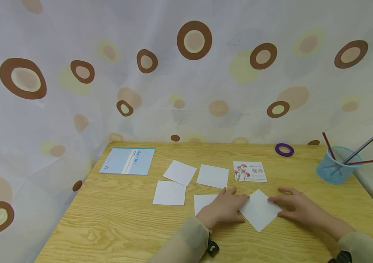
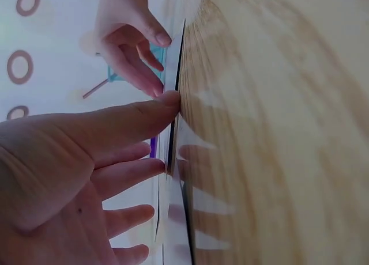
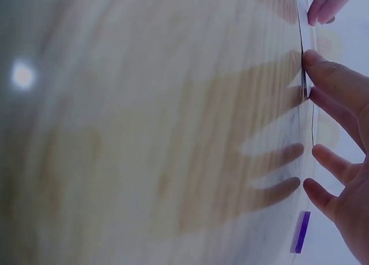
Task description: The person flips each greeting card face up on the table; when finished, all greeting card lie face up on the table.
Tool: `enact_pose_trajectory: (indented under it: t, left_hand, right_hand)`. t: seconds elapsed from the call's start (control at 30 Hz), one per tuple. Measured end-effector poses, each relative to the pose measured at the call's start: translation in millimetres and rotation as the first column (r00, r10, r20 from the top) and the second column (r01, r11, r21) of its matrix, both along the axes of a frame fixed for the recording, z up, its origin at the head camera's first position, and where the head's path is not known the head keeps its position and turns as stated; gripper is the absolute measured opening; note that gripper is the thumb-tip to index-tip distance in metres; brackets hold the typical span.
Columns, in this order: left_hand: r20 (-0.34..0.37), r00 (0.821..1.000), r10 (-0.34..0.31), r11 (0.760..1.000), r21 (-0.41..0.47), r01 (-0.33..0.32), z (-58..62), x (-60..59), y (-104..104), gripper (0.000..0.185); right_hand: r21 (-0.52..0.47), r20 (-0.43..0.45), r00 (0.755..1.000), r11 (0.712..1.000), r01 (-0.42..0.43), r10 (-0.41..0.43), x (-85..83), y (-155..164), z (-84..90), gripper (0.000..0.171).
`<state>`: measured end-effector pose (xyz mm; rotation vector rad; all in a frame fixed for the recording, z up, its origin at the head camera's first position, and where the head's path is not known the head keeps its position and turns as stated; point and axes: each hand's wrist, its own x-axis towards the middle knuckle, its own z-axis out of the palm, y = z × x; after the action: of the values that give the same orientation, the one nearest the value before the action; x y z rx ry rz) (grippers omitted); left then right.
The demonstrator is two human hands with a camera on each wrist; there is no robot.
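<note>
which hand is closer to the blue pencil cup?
Right. The right hand lies on the white paper square, and the blue pencil cup stands beyond it toward the table's right edge. The left hand rests on the square's other side, farther off.

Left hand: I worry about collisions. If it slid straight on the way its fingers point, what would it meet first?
Probably the right hand. The left hand points right across the white paper square, whose far corner the right hand's fingers touch.
</note>
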<state>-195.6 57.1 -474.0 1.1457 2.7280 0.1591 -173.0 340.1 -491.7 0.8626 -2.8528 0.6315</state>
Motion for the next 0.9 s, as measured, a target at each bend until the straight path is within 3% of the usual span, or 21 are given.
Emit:
enact_pose_trajectory:
  t: [0.3, 0.53, 0.77, 0.9]
  left_hand:
    - [-0.011, 1.000, 0.023, 1.000, 0.008, -0.023, -4.1, -1.7, 1.2, 0.069]
    - [-0.013, 1.000, 0.013, 1.000, 0.025, -0.013, -3.5, -2.9, 0.6, 0.062]
    - [-0.018, 1.000, -0.020, 0.997, 0.070, 0.021, -2.8, -5.0, -0.2, 0.054]
    - [0.038, 0.998, -0.041, 0.992, 0.117, 0.036, -4.4, -8.4, -1.2, 0.050]
  right_hand:
    - [-0.049, 0.096, 0.995, 0.999, 0.012, -0.007, 2.6, 0.2, 0.1, 0.046]
    - [-0.052, 0.183, 0.980, 0.995, 0.088, -0.077, 4.4, 1.2, 3.0, 0.046]
    - [-0.078, 0.118, 0.989, 0.992, 0.096, -0.086, 4.0, 3.7, 7.4, 0.042]
    - [-0.072, 0.032, 0.996, 0.993, 0.091, -0.089, 3.4, 6.3, 6.3, 0.036]
